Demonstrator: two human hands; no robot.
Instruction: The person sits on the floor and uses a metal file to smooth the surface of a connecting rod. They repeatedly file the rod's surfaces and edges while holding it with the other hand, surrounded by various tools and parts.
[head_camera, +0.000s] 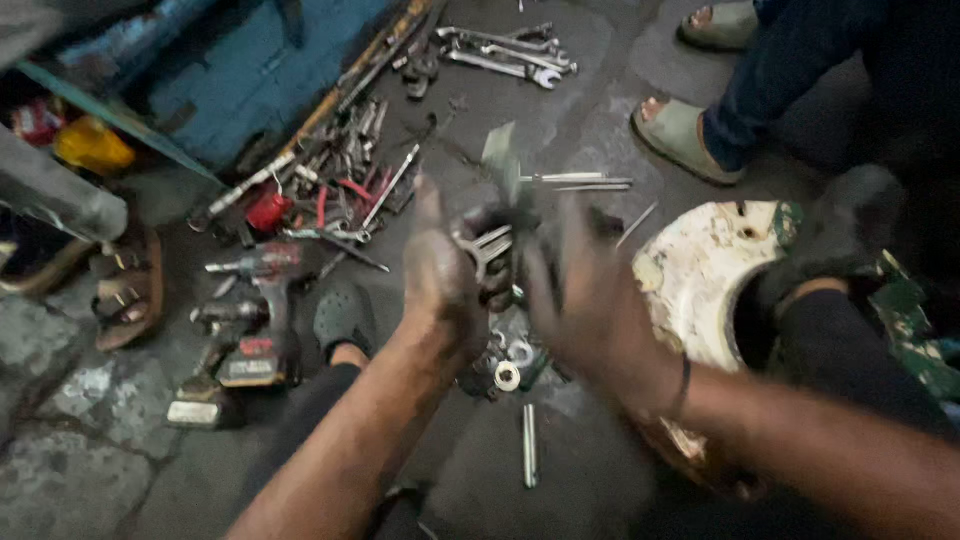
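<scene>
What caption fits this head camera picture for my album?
Two greasy hands, left and right, hold metal wrenches above a dirty concrete floor strewn with tools and a red-and-black cordless drill.

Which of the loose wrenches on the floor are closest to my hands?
The pair of wrenches between your left hand and right hand; the other wrenches lie far off.

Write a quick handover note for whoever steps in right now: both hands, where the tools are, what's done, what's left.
Left hand: raised over the floor, grimy, beside the wrenches; grip unclear from blur.
Right hand: blurred, at the same wrenches, grip unclear.
Washer and metal rod lie on the floor below the hands.
Cordless drill to the left, more spanners at the top, white curved panel to the right.
Done or left: cannot tell from this view.
</scene>
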